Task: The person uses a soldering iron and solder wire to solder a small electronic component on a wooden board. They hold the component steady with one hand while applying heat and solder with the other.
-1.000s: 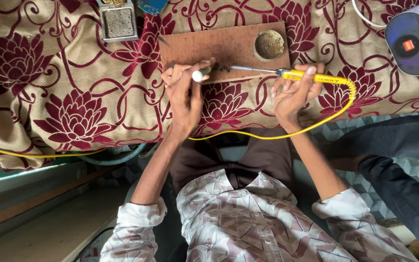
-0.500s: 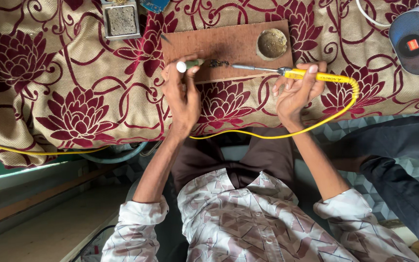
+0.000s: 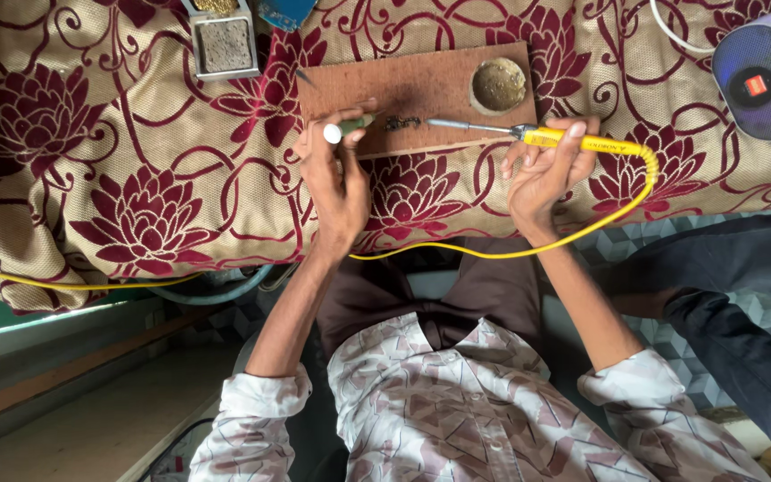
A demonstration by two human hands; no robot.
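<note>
My left hand (image 3: 336,174) grips a thin greenish tool with a white round end (image 3: 333,134), its far end resting at a small dark part (image 3: 401,122) on a brown wooden board (image 3: 421,85). In my right hand (image 3: 542,174) is a yellow-handled soldering iron (image 3: 546,137). Its metal tip points left and stops just right of the dark part. The iron's yellow cord (image 3: 493,252) loops under my wrists and runs off to the left.
The board lies on a cream cloth with maroon flowers (image 3: 118,161). A round tin (image 3: 498,85) sits at the board's right end. At the top stands a metal tray (image 3: 225,45), and far right a blue-grey device with a red switch (image 3: 760,76). Another person's dark-trousered leg (image 3: 742,303) is at the right.
My left hand has shifted the white-ended tool slightly left along the board's near edge. The soldering iron has stayed pointed at the dark part.
</note>
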